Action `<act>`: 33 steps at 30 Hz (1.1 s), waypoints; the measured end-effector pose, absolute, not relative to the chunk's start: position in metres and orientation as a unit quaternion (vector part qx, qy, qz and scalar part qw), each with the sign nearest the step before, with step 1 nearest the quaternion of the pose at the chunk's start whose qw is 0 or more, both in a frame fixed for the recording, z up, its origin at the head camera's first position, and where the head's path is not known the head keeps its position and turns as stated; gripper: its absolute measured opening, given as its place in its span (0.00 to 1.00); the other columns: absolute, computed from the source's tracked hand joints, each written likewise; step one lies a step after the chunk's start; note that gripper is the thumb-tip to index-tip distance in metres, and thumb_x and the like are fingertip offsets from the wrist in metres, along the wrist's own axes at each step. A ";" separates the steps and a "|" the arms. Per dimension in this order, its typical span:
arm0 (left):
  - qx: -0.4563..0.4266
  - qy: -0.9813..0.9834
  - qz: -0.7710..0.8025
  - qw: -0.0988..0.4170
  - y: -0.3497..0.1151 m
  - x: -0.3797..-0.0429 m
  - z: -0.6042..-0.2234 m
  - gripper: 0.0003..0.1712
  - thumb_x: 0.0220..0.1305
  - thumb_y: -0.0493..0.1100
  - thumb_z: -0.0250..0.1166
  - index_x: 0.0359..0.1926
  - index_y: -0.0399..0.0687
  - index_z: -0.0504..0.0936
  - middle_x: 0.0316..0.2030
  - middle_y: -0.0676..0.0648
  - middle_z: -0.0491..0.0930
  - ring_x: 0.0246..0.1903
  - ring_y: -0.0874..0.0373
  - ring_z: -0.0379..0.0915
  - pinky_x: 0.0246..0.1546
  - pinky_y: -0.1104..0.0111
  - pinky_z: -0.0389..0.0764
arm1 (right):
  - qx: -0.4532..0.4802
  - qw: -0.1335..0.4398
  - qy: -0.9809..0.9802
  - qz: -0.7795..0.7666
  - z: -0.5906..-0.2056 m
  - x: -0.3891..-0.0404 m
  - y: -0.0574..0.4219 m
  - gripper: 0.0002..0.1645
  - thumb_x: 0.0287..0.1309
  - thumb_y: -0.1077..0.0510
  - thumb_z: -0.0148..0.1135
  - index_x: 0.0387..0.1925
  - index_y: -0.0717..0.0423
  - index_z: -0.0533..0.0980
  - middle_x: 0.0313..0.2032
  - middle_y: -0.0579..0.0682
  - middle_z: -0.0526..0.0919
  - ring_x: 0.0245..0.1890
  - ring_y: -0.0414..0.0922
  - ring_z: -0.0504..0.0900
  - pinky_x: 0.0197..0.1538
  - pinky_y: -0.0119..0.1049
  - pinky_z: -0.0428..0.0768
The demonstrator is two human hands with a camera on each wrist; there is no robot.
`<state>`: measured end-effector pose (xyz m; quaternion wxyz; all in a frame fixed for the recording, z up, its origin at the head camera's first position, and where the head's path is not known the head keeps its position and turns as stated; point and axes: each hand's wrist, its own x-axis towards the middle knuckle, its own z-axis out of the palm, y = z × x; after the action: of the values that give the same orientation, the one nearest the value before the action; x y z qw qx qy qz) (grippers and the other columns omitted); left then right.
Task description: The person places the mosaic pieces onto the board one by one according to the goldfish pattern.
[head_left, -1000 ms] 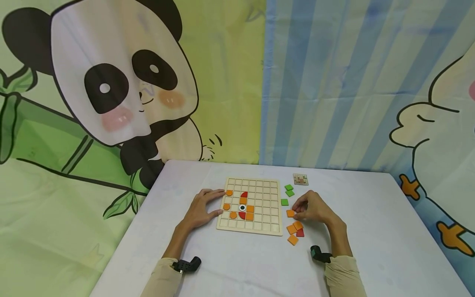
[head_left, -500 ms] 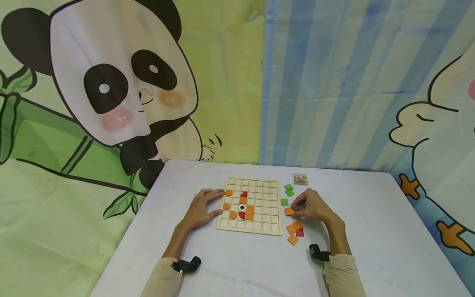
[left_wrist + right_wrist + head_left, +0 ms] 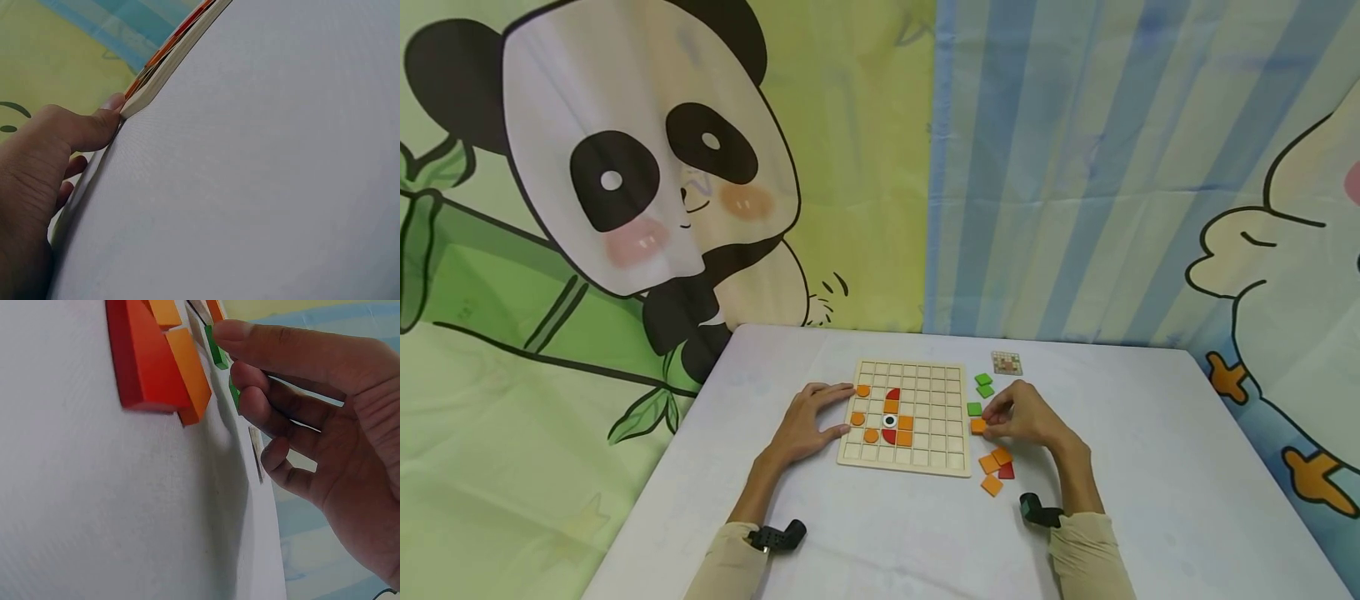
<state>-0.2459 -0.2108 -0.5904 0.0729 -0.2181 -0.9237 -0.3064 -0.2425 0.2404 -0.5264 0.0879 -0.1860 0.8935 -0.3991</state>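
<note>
A wooden grid board lies on the table. My left hand rests at its left edge, fingers fairly straight; in the left wrist view the thumb touches the board's corner. Just off the right edge, my right hand pinches an orange square tile between thumb and fingers. On the board are orange round pieces, red quarter-circles, orange squares and a white tile with a black dot. The right wrist view shows the thumb tip in front of the held tile.
Green square tiles lie right of the board, beyond the right hand. Nearer lie loose orange tiles and a red piece. A small patterned card is at the back. Printed curtains hang behind the table.
My right hand has moved a little left, bringing the orange square tile closer to the board's right edge. The left hand stays at the board.
</note>
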 end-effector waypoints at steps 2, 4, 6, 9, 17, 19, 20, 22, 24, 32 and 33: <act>-0.221 -0.924 -0.303 0.077 -0.211 -0.246 -0.590 0.39 0.64 0.55 0.80 0.75 0.66 0.80 0.75 0.59 0.78 0.70 0.50 0.71 0.70 0.42 0.71 | -0.181 0.085 0.895 -0.399 -0.526 -0.243 0.239 0.12 0.48 0.64 0.87 0.35 0.60 0.91 0.30 0.47 0.90 0.30 0.43 0.82 0.36 0.30 0.84; -0.223 -0.924 -0.300 0.082 -0.211 -0.246 -0.591 0.39 0.64 0.55 0.80 0.75 0.66 0.80 0.75 0.59 0.78 0.69 0.50 0.71 0.69 0.42 0.72 | -0.182 0.083 0.895 -0.399 -0.526 -0.244 0.237 0.12 0.49 0.64 0.87 0.36 0.60 0.91 0.30 0.47 0.90 0.31 0.44 0.82 0.36 0.30 0.84; -0.223 -0.924 -0.301 0.082 -0.211 -0.245 -0.591 0.39 0.64 0.55 0.80 0.75 0.66 0.80 0.75 0.58 0.78 0.69 0.50 0.71 0.68 0.42 0.72 | -0.182 0.082 0.896 -0.396 -0.526 -0.244 0.236 0.12 0.50 0.64 0.87 0.37 0.60 0.91 0.30 0.46 0.90 0.31 0.44 0.82 0.36 0.30 0.84; -0.219 -0.923 -0.307 0.074 -0.212 -0.245 -0.591 0.39 0.64 0.55 0.80 0.75 0.66 0.80 0.75 0.59 0.77 0.70 0.50 0.71 0.69 0.42 0.71 | -0.184 0.078 0.898 -0.392 -0.527 -0.245 0.233 0.12 0.50 0.64 0.87 0.37 0.59 0.91 0.30 0.46 0.90 0.31 0.44 0.81 0.36 0.30 0.84; -0.216 -0.923 -0.312 0.067 -0.212 -0.245 -0.590 0.40 0.64 0.55 0.80 0.76 0.65 0.79 0.76 0.59 0.77 0.70 0.49 0.71 0.71 0.41 0.70 | -0.191 0.056 0.899 -0.390 -0.525 -0.244 0.225 0.12 0.48 0.63 0.88 0.36 0.58 0.92 0.28 0.44 0.89 0.30 0.42 0.81 0.35 0.30 0.83; -0.216 -0.923 -0.312 0.067 -0.212 -0.244 -0.590 0.39 0.64 0.55 0.80 0.76 0.65 0.79 0.76 0.59 0.77 0.71 0.49 0.71 0.71 0.41 0.70 | -0.195 0.051 0.899 -0.388 -0.524 -0.244 0.223 0.12 0.49 0.63 0.88 0.36 0.59 0.92 0.28 0.44 0.89 0.30 0.42 0.81 0.35 0.30 0.83; -0.216 -0.923 -0.313 0.066 -0.212 -0.244 -0.589 0.39 0.64 0.55 0.80 0.76 0.65 0.79 0.76 0.58 0.77 0.71 0.49 0.70 0.71 0.41 0.70 | -0.196 0.050 0.899 -0.388 -0.524 -0.244 0.223 0.13 0.49 0.63 0.88 0.36 0.59 0.92 0.28 0.44 0.89 0.29 0.41 0.81 0.35 0.30 0.83; -0.217 -0.923 -0.312 0.065 -0.211 -0.245 -0.589 0.39 0.64 0.55 0.80 0.76 0.64 0.80 0.76 0.58 0.77 0.71 0.49 0.71 0.71 0.42 0.70 | -0.196 0.048 0.899 -0.390 -0.524 -0.245 0.221 0.12 0.48 0.63 0.88 0.36 0.58 0.92 0.28 0.44 0.89 0.30 0.41 0.82 0.35 0.30 0.83; -0.217 -0.923 -0.311 0.065 -0.210 -0.244 -0.588 0.39 0.64 0.54 0.80 0.76 0.64 0.80 0.76 0.57 0.77 0.71 0.48 0.70 0.70 0.42 0.70 | -0.200 0.046 0.898 -0.389 -0.524 -0.245 0.219 0.12 0.49 0.63 0.88 0.36 0.57 0.92 0.29 0.44 0.90 0.30 0.42 0.82 0.36 0.30 0.84; -0.217 -0.923 -0.313 0.061 -0.210 -0.244 -0.587 0.39 0.64 0.54 0.80 0.75 0.63 0.80 0.76 0.56 0.77 0.71 0.48 0.70 0.70 0.42 0.70 | -0.209 0.046 0.897 -0.386 -0.526 -0.251 0.211 0.11 0.49 0.63 0.87 0.35 0.57 0.92 0.29 0.45 0.90 0.30 0.41 0.82 0.36 0.30 0.83; -0.216 -0.923 -0.313 0.061 -0.210 -0.244 -0.587 0.39 0.64 0.54 0.80 0.75 0.63 0.80 0.76 0.56 0.77 0.71 0.48 0.70 0.70 0.42 0.70 | -0.211 0.045 0.896 -0.387 -0.526 -0.251 0.209 0.10 0.50 0.64 0.87 0.35 0.57 0.92 0.29 0.46 0.90 0.29 0.40 0.82 0.36 0.30 0.83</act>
<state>-0.2443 -0.2101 -0.5868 0.0608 -0.2159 -0.9229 -0.3130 -0.2513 0.2088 -0.5263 0.0448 -0.2108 0.8964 -0.3873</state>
